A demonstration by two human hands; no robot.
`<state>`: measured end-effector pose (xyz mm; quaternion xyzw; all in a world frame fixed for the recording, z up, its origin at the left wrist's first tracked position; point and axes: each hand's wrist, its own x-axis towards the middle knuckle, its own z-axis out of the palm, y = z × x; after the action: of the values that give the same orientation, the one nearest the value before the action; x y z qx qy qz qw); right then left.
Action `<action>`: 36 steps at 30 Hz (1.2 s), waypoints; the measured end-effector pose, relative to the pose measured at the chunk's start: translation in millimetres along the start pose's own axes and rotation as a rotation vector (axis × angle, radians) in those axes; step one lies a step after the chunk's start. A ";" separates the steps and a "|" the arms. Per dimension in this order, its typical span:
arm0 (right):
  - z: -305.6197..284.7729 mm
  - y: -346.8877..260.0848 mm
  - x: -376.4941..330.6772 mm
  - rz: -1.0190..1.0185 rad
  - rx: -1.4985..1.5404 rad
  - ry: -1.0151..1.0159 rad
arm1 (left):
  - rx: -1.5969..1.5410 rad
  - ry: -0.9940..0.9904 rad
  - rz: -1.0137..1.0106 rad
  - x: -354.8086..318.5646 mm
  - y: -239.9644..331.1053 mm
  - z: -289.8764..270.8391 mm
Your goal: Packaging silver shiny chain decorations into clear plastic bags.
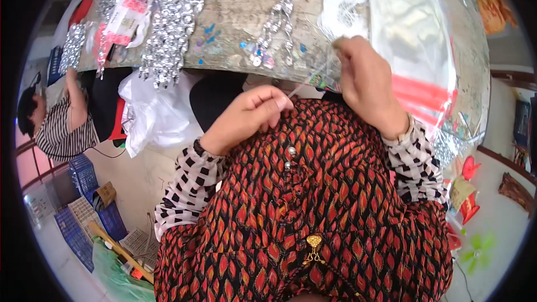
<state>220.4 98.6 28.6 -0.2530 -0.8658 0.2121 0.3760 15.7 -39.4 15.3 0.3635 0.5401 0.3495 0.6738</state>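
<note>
Here, the left hand (246, 117) pinches a thin string (299, 88) that slants up toward the right hand (364, 81). The right fingers curl in (I cannot tell if they grip it). White thread (344, 8) lies just past them on the worn counter (235, 19), by clear bags (411, 22). Another person (67, 120) is far left.

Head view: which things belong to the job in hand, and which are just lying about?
In the job, as I judge it:
thin strand, pinched in the left hand, leading toward the right hand
white cord, probably
silver strings, probably

Lying about, it seems:
clear bags
blue boxes
green bag
</note>
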 end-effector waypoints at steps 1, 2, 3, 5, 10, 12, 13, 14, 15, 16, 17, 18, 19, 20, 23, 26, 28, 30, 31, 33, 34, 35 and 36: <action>-3.8 -4.2 2.3 -0.098 -0.138 -0.090 | 0.044 -0.019 0.034 -5.9 -3.1 -2.8; -7.0 -5.5 5.7 -0.196 -0.278 -0.177 | 0.072 -0.033 -0.018 -15.8 1.7 -6.0; -8.6 -3.2 9.9 -0.173 -0.317 -0.123 | 0.098 -0.003 -0.017 -25.5 0.6 -7.8; -23.0 6.6 21.8 -0.105 -0.373 0.015 | 0.154 0.040 0.049 -36.6 -5.1 -12.0; -8.0 -36.3 18.8 0.088 -0.076 -0.091 | 0.263 0.112 0.046 -56.9 -15.0 -15.0; -0.3 -58.9 16.8 -0.015 0.137 -0.193 | 0.199 0.136 0.096 -60.6 -18.2 -15.1; -2.5 -58.6 19.4 -0.019 0.138 -0.189 | 0.105 0.133 0.088 -63.6 -20.5 -17.4; -7.1 -57.2 23.0 0.107 0.192 -0.152 | 0.109 0.135 0.090 -67.2 -20.0 -22.9; -10.6 -55.1 24.4 0.235 0.248 -0.116 | 0.054 0.122 0.006 -73.5 -20.1 -29.8; -13.8 -46.1 26.1 0.339 0.266 -0.071 | 0.002 0.103 -0.079 -77.0 -19.1 -35.6; -17.0 -39.1 26.9 0.374 0.250 -0.041 | 0.007 0.097 -0.078 -79.1 -19.2 -41.0; -19.1 -32.7 27.4 0.407 0.237 -0.014 | 0.000 0.090 -0.096 -80.8 -20.6 -46.5; -18.1 -25.6 25.4 0.408 0.237 -0.012 | -0.008 0.083 -0.114 -81.2 -21.9 -51.1; -15.2 -18.0 21.8 0.417 0.333 0.028 | -0.017 0.076 -0.131 -79.7 -21.5 -53.4; -15.0 -22.9 18.9 0.475 0.462 0.019 | 0.092 0.245 -0.104 -66.7 11.2 -70.8; -18.9 -42.5 15.1 0.519 0.489 -0.090 | 0.198 0.510 0.065 -31.8 25.3 -109.5; -16.8 -48.8 11.2 0.365 0.452 -0.279 | 0.610 0.784 0.185 -8.6 40.3 -141.6; -13.6 -41.4 -0.9 0.232 0.388 -0.332 | 0.807 0.936 0.333 34.0 63.9 -149.7; -13.9 -39.4 -5.2 0.084 0.341 -0.399 | 0.805 0.931 0.339 49.2 74.4 -149.3; -17.8 -43.1 -11.9 0.111 0.367 -0.444 | 1.062 1.132 0.277 73.5 90.5 -146.0; -19.8 -44.2 -15.2 0.135 0.400 -0.492 | 1.062 1.130 0.281 81.4 89.4 -147.9; -22.2 -43.3 -17.9 0.144 0.392 -0.526 | 1.238 1.208 0.248 88.7 83.3 -152.0; -25.1 -39.6 -20.7 0.155 0.383 -0.516 | 1.415 1.270 0.222 98.1 86.3 -146.7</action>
<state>240.7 59.7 55.2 -0.1807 -0.8551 0.4562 0.1675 -118.2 104.3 21.3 0.4782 0.8532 0.1359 -0.1579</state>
